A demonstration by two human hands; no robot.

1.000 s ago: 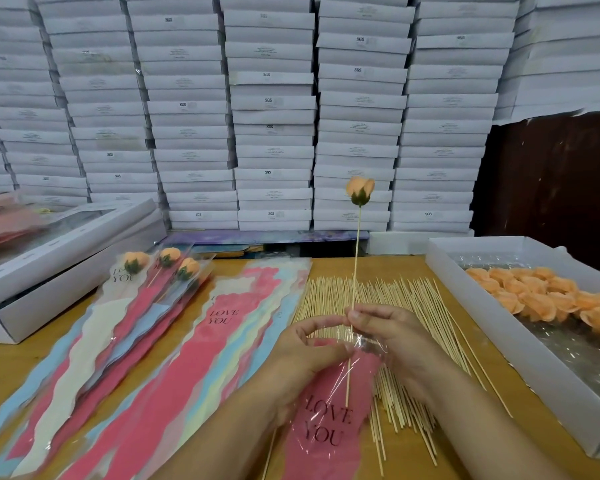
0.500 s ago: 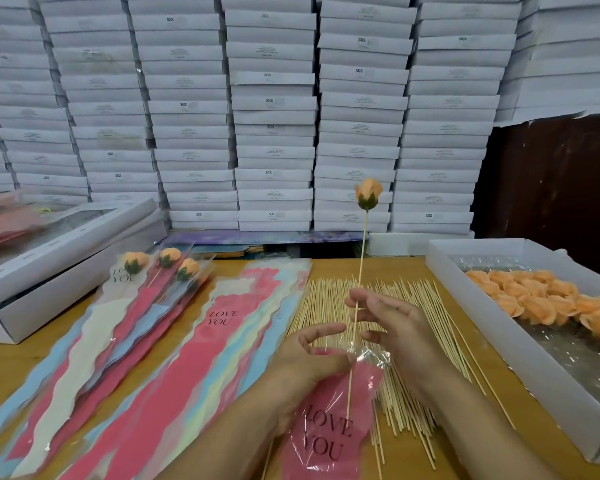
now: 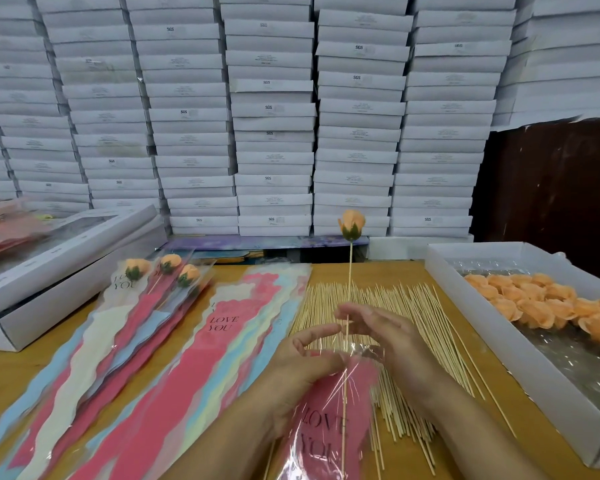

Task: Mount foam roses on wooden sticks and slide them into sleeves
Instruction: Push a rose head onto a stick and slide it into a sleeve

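Low in the middle of the frame, the left hand (image 3: 302,365) pinches the clear top edge of a pink plastic sleeve printed "LOVE YOU" (image 3: 329,424), thumb and fingers curled onto the film. A thin wooden stick (image 3: 349,289) rises nearly upright out of the sleeve's mouth, its lower part showing through the plastic. On its tip, above the hands and against the boxes behind, sits an orange foam rose with a green base (image 3: 352,226). The right hand (image 3: 392,337) is just right of the stick, fingers loosely spread and blurred; whether they touch the stick cannot be told.

Beneath and behind the hands a bed of bare wooden skewers (image 3: 395,306) lies on the yellow wooden counter (image 3: 499,386). Left of it fans a spread of empty pink, blue and cream sleeves (image 3: 174,368), and at its upper left lie three sleeved roses (image 3: 168,268). At the right edge, a white tray (image 3: 465,306) holds loose orange foam rose heads (image 3: 541,299). Stacked white cardboard boxes (image 3: 274,116) fill the background.
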